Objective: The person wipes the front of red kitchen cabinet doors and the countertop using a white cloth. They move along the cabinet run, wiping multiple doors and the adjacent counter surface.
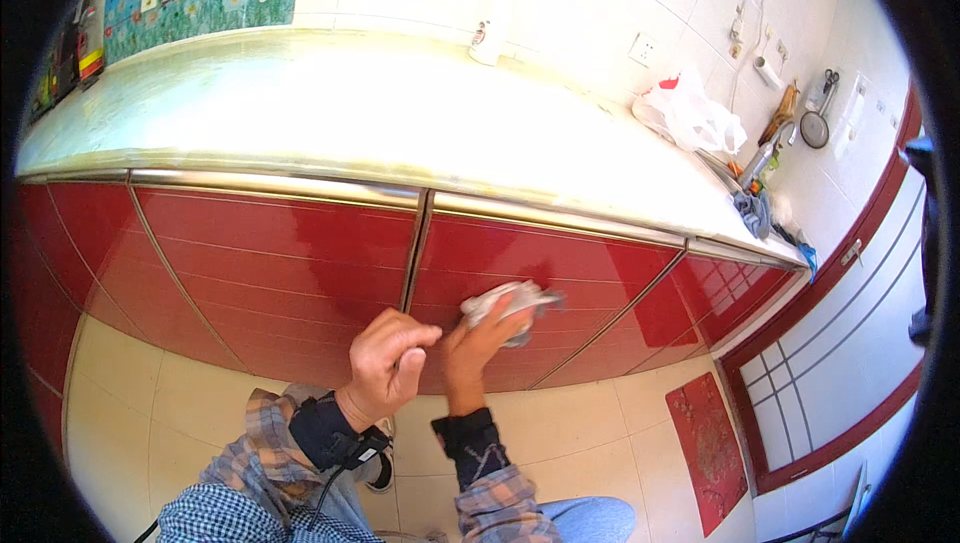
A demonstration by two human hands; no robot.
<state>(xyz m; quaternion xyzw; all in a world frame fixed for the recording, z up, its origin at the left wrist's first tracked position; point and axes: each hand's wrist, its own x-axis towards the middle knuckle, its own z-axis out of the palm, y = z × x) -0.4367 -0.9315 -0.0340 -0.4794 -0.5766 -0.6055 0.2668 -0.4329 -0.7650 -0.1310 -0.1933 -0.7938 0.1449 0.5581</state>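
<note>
A light, crumpled cloth [501, 301] lies under my right hand [480, 340], which presses it against a glossy red cabinet door [555, 250]; the cloth's far edge is blurred. To the left of it, my left hand [388, 363] is raised in front of the neighbouring cabinet door [277, 258], its fingers loosely curled with nothing visible in them. Metal trim [417, 250] runs between the two doors, just above my hands. Both wrists wear black bands over plaid sleeves.
Above the doors juts the countertop edge [300, 164]. A white bottle [486, 44] and a white plastic bag [690, 115] stand on the counter. At the right are a faucet [761, 164], a grey cloth [752, 213], a white-paned door [832, 333] and a red floor mat [706, 453].
</note>
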